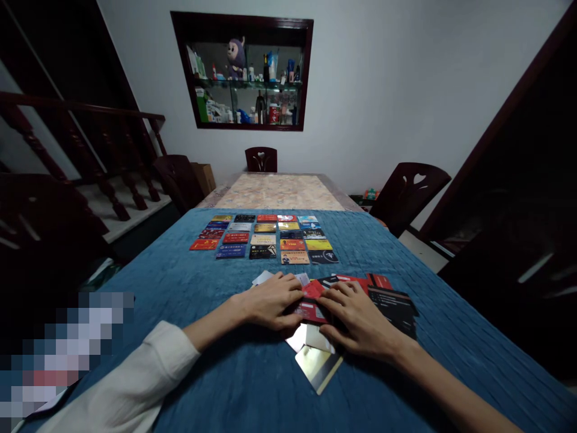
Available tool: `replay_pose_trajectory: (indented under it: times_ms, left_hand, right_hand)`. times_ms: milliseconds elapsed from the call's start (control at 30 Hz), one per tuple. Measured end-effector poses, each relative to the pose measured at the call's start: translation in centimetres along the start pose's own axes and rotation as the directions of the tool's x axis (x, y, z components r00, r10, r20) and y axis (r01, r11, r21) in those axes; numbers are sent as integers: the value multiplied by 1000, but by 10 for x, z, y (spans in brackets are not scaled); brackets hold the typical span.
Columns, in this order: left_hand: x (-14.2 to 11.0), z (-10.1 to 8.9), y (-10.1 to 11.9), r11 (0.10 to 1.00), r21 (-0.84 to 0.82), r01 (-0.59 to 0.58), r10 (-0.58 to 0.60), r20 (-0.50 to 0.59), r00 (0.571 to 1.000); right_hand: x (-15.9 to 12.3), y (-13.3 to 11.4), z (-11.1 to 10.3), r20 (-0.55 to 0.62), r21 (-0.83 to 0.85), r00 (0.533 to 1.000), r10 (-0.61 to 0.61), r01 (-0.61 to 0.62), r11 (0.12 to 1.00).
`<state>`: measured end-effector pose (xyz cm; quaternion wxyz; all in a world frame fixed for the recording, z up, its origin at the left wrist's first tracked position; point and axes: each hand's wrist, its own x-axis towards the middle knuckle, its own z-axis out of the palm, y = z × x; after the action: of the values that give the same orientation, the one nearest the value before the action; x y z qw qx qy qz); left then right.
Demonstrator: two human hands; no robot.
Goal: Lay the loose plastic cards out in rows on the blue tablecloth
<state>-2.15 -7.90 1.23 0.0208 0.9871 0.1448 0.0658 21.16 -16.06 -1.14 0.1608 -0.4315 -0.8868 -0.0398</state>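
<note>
My left hand [274, 300] lies palm down on the left side of a loose pile of plastic cards, its thumb apart from the fingers. On the pile's right side rests my right hand [356, 316], fingers stretched forward and thumb spread. Between them a red card [311, 310] shows, touched at its edges by both hands. A gold card with a dark stripe [319, 368] pokes out nearest me. Black cards [394, 300] fan out beyond my right hand, and a white card [262, 277] peeks from behind my left. Both palms hide part of the pile.
Farther off, rows of cards [262, 239] lie face up on the blue tablecloth [157, 288]. The patterned far end of the table [279, 191] is uncovered by cloth. Chairs [408, 192] stand around it. A wall cabinet [243, 127] and a stair railing [81, 107] are beyond.
</note>
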Motion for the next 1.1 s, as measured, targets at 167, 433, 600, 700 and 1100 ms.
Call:
replay_pose_trajectory:
  times_ms: [167,433,600,700,1100]
  left_hand:
    - [0,-4,1,1000,-28,-10,11,2,1000]
    - [2,1,-8,975,-223,-6,-17,-103,995]
    - [4,9,-14,937,-348,17,-66,-130,989]
    - [5,13,-15,917,-395,58,-124,-146,981]
    - [6,18,-16,880,-456,131,-222,-153,963]
  right_hand:
    - [-1,5,3,-35,17,999,-4,5,1000]
    - [-2,16,22,-262,-47,965,0,-13,999]
    - [-1,17,28,-370,-60,929,-6,-17,998]
    - [0,19,31,-399,-56,917,-10,-13,998]
    - [-1,21,34,-381,-55,924,26,-50,997]
